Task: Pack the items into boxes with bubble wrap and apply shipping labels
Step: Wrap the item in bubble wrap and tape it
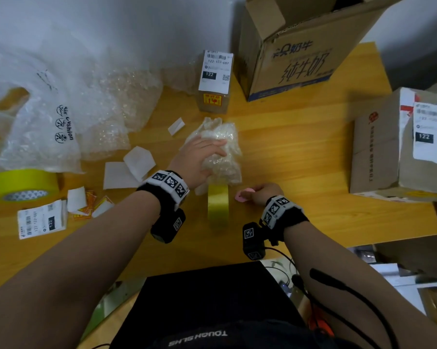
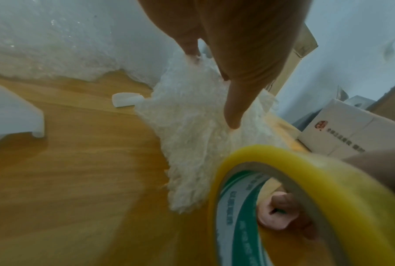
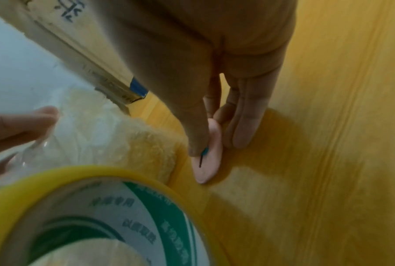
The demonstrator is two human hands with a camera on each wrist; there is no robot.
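Head view shows a bubble-wrapped bundle (image 1: 218, 149) lying at the middle of the wooden table (image 1: 300, 157), pinned flat under the left hand (image 1: 202, 153), whose fingers (image 2: 234, 115) are stretched straight across the wrap and press down on it without curling round it, apparently to keep the loose wrap from springing open. Standing on edge just below the bundle and touching it is a roll of yellow packing tape (image 1: 218, 206), likely placed there so a strip can be drawn over the wrap. Beside the roll the right hand (image 1: 261, 193) holds a small pink cutter (image 3: 206, 156) against the table, thumb and forefinger pinching it with the other fingers lying alongside; a thin dark blade shows at its edge, suggesting it is meant for slicing tape. Farther out, a small labelled box (image 1: 215, 81) stands behind the bundle, a tall open carton (image 1: 295, 51) rises at the back right, and a larger labelled carton (image 1: 399, 147) sits at the right edge. To the left lie a heap of bubble wrap (image 1: 106, 96), an air-cushion bag (image 1: 36, 117), a second tape roll (image 1: 21, 183), torn label backings (image 1: 136, 162) and a loose shipping label (image 1: 42, 219). The bundle is judged not yet boxed.
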